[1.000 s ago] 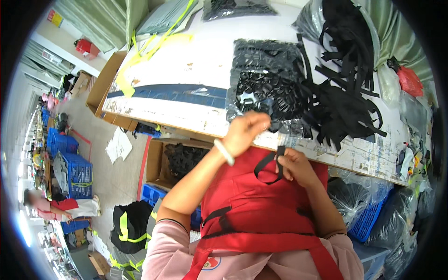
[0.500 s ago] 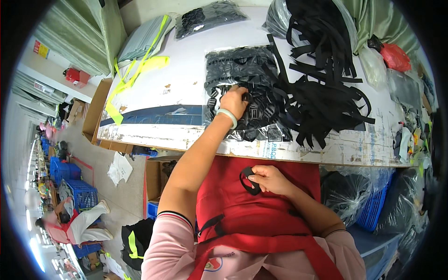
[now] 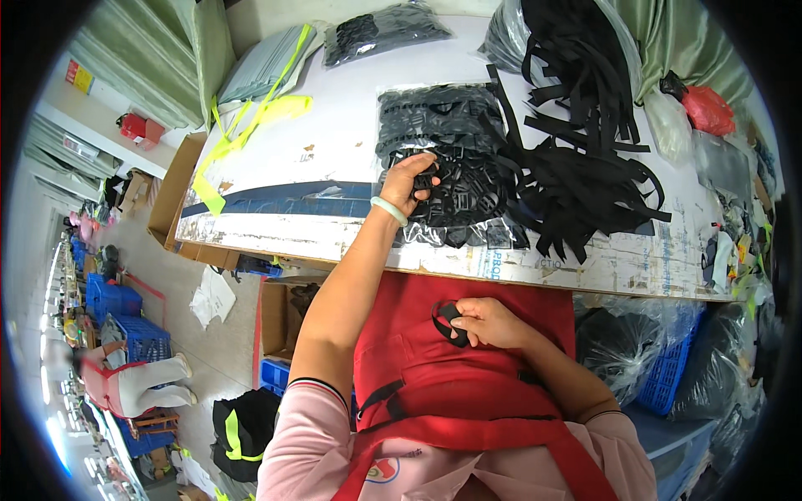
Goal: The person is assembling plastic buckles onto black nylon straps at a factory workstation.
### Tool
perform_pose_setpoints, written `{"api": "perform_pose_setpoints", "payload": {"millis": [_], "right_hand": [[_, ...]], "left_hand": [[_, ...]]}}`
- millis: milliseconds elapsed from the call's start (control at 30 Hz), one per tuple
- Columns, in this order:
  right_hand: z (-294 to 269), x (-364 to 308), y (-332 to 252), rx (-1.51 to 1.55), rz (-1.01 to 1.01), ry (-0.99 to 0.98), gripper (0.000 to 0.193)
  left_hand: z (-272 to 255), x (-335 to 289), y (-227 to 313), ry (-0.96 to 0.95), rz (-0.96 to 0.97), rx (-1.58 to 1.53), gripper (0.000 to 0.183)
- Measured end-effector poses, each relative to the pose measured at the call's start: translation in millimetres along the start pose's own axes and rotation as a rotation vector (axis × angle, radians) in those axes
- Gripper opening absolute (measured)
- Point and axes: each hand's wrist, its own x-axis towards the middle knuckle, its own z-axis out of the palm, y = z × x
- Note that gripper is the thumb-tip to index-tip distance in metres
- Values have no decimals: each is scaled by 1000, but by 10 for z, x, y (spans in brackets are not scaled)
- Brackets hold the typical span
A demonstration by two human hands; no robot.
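Observation:
My left hand (image 3: 404, 185), with a pale bangle at its wrist, is closed on a small black plastic buckle (image 3: 427, 179). It is over the open lower part of a clear plastic bag (image 3: 407, 238) full of loose black buckles (image 3: 464, 196). Low in front of my red apron (image 3: 418, 342), my right hand (image 3: 493, 323) pinches a black webbing strap (image 3: 441, 321) bent into a loop. Whether a buckle also sits in that hand is hidden by the fingers. Right of the bag lies a tangled heap of black straps (image 3: 576, 188).
At the back of the table (image 3: 351, 108) are another bag of black parts (image 3: 388, 32) and a folded grey stack (image 3: 267, 63) with neon-yellow tape (image 3: 284, 107). A red plastic bag (image 3: 708, 107) lies far right. Across the floor at left, a person (image 3: 134, 384) bends over.
My left hand has drawn back slightly left and lifted from among the buckles with one in its fingers. My right hand stays nearly still with the strap. The person at left has shifted.

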Motion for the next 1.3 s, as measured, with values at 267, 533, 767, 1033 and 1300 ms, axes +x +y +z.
{"api": "perform_pose_setpoints", "payload": {"millis": [267,533,767,1033,1300], "right_hand": [[-125,-49,-373,118,-185,450,8],[117,41,-367,-240,-382,758,12],[-75,-88,-441,278,-141,399,18],[-60,-36,-243,475,19,31,23],[108,12,-152,310,-49,328,20]], "left_hand": [[231,-788,-119,-292,-107,-541,17],[235,-1357,-788,-301,-249,-929,16],[-152,-1567,-951,-167,-334,-723,16],[111,-1975,-1012,-234,123,121,27],[130,-1999,-979,-111,309,417,15]]}}
